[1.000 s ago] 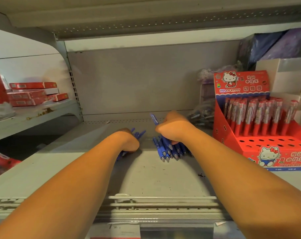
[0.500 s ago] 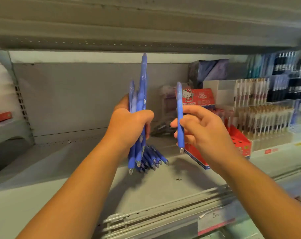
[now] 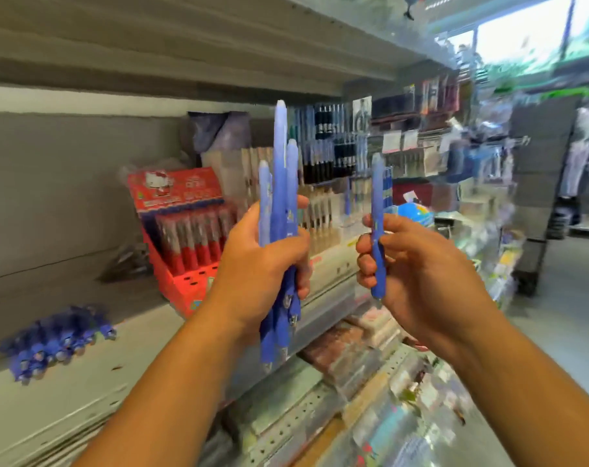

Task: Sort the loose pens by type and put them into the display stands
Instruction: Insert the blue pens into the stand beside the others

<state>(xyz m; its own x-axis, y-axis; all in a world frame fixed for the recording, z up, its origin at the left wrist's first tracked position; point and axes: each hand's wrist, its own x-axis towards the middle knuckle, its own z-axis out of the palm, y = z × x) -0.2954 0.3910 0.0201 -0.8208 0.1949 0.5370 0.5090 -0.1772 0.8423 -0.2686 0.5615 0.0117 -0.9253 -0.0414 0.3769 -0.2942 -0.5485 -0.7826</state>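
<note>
My left hand (image 3: pixel 262 267) grips a bunch of blue pens (image 3: pixel 281 183) upright in front of the shelf, tips down. Beside it, my right hand (image 3: pixel 411 264) pinches a single blue pen (image 3: pixel 377 210), also upright. A pile of loose blue pens (image 3: pixel 55 338) lies on the grey shelf (image 3: pixel 84 385) at the lower left. Behind my left hand stands a red display stand (image 3: pixel 182 237) with red pens in its back rows and bare holes in front. Further right, blurred display stands (image 3: pixel 323 183) hold pale and blue pens.
The shelf above (image 3: pixel 151 45) hangs low over the work area. Packaged stationery (image 3: pixel 353 358) fills the lower shelves at the bottom right. An aisle with a dark cart (image 3: pixel 539 197) opens at the far right. The view is blurred by head motion.
Both hands lifted pens off the shelf pile. The view swung right, so the pile and the red stand moved left and the aisle came into sight.
</note>
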